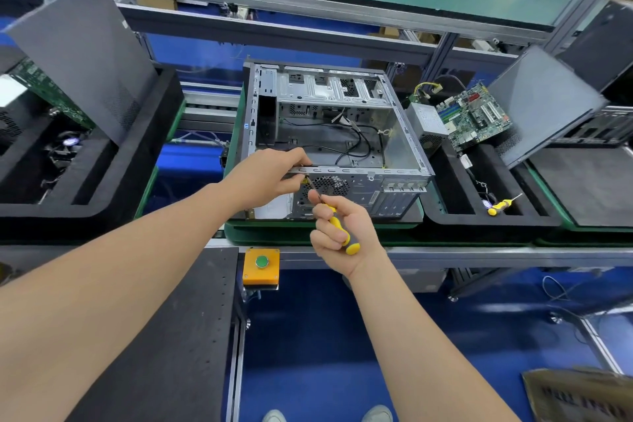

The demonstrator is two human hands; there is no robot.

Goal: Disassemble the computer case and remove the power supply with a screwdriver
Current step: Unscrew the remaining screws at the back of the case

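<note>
Gripping a yellow-and-black screwdriver (352,245) against the rear panel (363,193), the right hand (358,228) works beside the left hand (270,178), which pinches the rim of the open grey metal computer case (359,170) at frame centre. Its side is uncovered; the power supply, not clearly visible, probably has yet to be unscrewed.

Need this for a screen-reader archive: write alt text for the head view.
A person's right hand holds a yellow screwdriver with its tip at the rear panel of an open computer case, while the left hand grips the case's rear top edge. A power supply, a motherboard and a second screwdriver lie to the case's right.
</note>
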